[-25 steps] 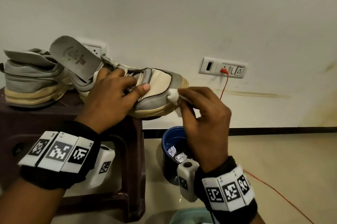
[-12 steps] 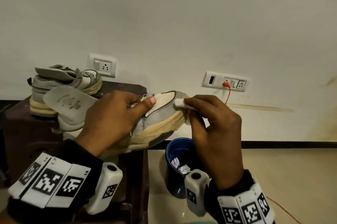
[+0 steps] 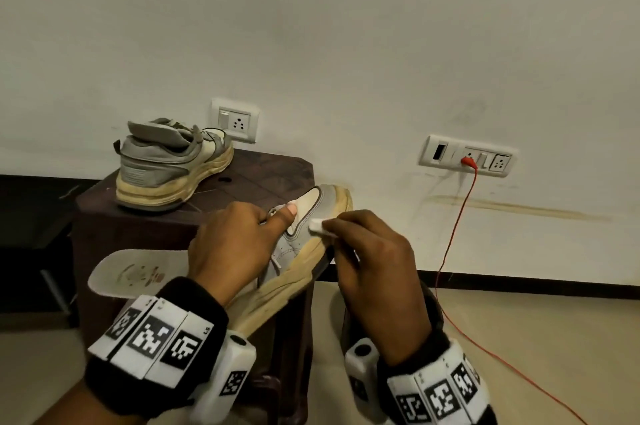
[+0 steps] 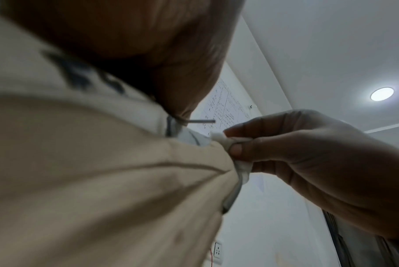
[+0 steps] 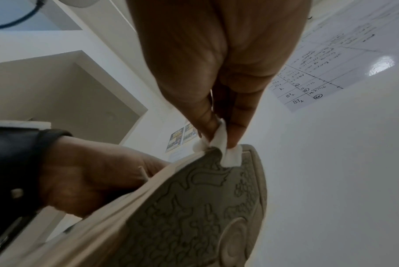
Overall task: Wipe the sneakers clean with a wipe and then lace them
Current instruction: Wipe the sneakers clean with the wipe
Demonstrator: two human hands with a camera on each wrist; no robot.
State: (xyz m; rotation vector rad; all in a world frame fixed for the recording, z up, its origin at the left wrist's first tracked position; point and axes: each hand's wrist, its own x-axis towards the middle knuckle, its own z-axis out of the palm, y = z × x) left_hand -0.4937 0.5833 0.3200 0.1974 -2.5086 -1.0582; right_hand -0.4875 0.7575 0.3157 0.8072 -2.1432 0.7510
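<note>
My left hand (image 3: 242,237) grips a grey and cream sneaker (image 3: 311,213) around its upper, toe pointing away and up, thumb lying across the tongue area. My right hand (image 3: 349,234) pinches a small white wipe (image 3: 316,225) and presses it on the grey side of the toe. In the right wrist view the wipe (image 5: 219,139) sits between thumb and fingers at the edge of the patterned sole (image 5: 194,207). In the left wrist view the wipe (image 4: 230,144) touches the cream midsole (image 4: 102,180). The second sneaker (image 3: 173,165) stands on the dark stool (image 3: 263,178). No laces show.
A loose insole (image 3: 138,272) sticks out below my left wrist. A red cable (image 3: 453,234) runs from the wall socket (image 3: 467,159) down across the floor on the right. Another socket (image 3: 235,119) is behind the stool.
The sneaker has come off the stool edge toward me and tilted toe-up in my left hand. The wipe has slid from the toe tip to the side panel. The blue bucket is now hidden.
</note>
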